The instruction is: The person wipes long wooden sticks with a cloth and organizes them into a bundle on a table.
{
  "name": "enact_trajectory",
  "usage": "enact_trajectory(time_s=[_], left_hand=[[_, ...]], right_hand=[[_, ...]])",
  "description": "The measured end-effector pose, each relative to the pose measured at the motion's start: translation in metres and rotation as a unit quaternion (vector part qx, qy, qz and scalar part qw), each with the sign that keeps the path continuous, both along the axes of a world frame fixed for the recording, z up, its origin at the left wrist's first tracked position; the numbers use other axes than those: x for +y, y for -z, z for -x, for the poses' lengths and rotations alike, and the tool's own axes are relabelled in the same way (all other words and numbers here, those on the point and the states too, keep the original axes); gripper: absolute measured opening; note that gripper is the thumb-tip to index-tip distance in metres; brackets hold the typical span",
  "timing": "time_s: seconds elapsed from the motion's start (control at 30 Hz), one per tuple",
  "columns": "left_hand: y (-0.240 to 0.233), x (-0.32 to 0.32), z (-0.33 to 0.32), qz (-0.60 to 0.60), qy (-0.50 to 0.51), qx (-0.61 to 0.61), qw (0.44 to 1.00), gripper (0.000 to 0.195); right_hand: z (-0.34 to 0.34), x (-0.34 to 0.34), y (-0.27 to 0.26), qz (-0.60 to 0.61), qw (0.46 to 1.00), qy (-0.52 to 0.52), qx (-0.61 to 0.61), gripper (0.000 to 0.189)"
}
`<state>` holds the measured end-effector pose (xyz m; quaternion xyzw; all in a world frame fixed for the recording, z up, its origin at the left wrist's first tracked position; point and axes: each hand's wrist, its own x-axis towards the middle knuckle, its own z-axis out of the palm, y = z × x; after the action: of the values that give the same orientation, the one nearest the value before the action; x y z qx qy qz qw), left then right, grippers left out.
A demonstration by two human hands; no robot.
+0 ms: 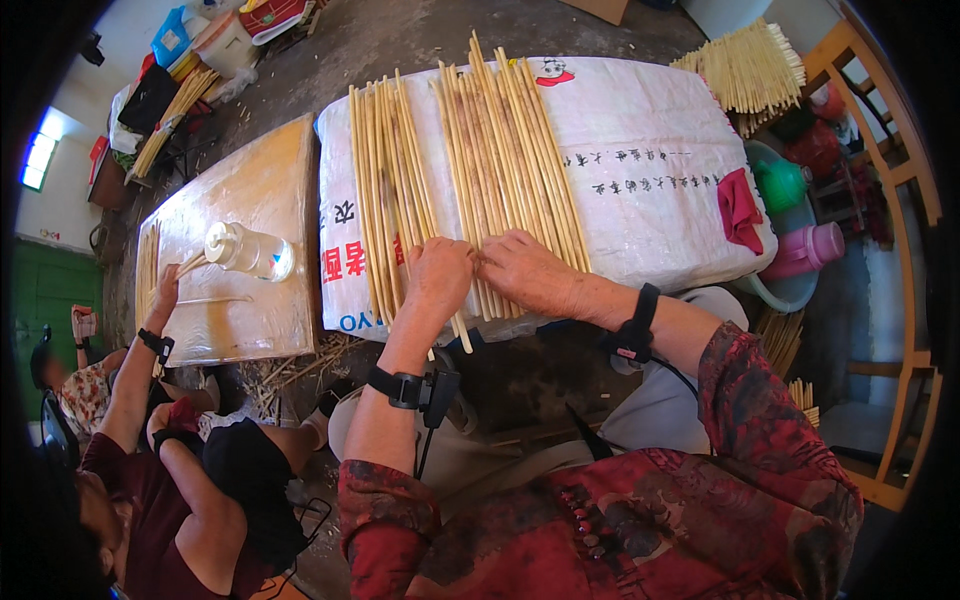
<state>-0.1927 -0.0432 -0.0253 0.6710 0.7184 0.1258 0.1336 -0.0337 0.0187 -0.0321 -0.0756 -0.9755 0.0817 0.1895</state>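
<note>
Peeled wooden sticks lie side by side in two groups on a table wrapped in a printed white woven plastic sheet (645,232). My left hand (441,276) rests, fingers curled, at the right edge of the narrower left group of sticks (390,172). A stick end (463,334) comes out below that hand. Over the near part of the wider right group of sticks (502,157) lies my right hand (531,274), its fingers bent. The fingertips of both hands meet between the groups. What they pinch there is hidden.
A crumpled red cloth (739,210) lies at the table's right end. Beside it are a basin (799,289) and a pink jug (810,251). To the left, a co-worker's hand (166,289) holds sticks over another table (225,322), near a clear bottle (255,251).
</note>
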Motion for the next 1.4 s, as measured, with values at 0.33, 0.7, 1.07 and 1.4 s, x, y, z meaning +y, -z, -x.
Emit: enact_trajectory(time_s=[0.33, 0.7, 1.07, 1.4], left_hand=[[0.001, 0.000, 0.026, -0.063, -0.047, -0.018, 0.997, 0.015], [0.015, -0.006, 0.022, -0.014, -0.062, 0.054, 0.996, 0.042], [0.006, -0.004, 0.016, 0.034, -0.028, 0.064, 0.997, 0.042], [0.011, -0.001, 0.026, -0.013, 0.000, 0.002, 1.000, 0.031]], right_hand=[[0.009, -0.012, 0.008, -0.006, 1.000, -0.017, -0.024, 0.032], [0.016, -0.011, 0.016, 0.006, 0.998, -0.028, -0.056, 0.039], [0.013, -0.011, 0.016, 0.013, 0.998, -0.025, -0.055, 0.034], [0.012, -0.011, 0.009, 0.003, 0.999, -0.025, -0.029, 0.036]])
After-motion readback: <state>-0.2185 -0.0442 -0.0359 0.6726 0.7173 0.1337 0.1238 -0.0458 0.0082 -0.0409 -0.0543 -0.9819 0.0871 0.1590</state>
